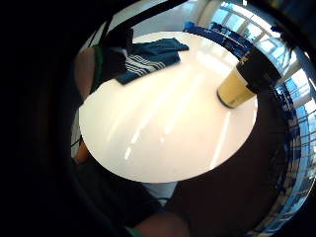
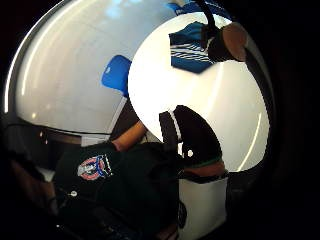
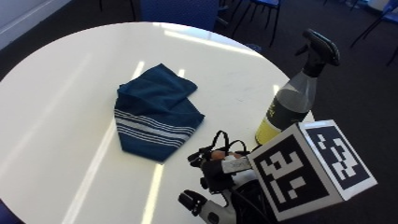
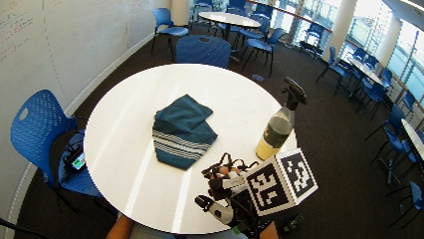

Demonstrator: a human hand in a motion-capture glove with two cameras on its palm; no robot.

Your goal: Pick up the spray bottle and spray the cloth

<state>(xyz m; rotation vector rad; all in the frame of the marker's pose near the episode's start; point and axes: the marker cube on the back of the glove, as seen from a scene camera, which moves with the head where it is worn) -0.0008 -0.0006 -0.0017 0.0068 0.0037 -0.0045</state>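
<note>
Task at its start. Clear plastic spray bottle [image 3: 291, 103] with black trigger head and yellow liquid stands upright, untouched, at the round white table's [image 3: 56, 116] 3 o'clock edge. Folded dark-blue cloth with white stripes [image 3: 155, 113] lies near centre, well apart from the bottle. Black-gloved right hand [image 3: 214, 179] hovers at 5 o'clock, holding nothing; whether its fingers are spread or curled, cannot tell. Pickup and spraying both remain.

Wide outside view alone shows the blue chair [image 4: 40, 132] beside the table; thumb-side palm view lacks the bottle.
</note>
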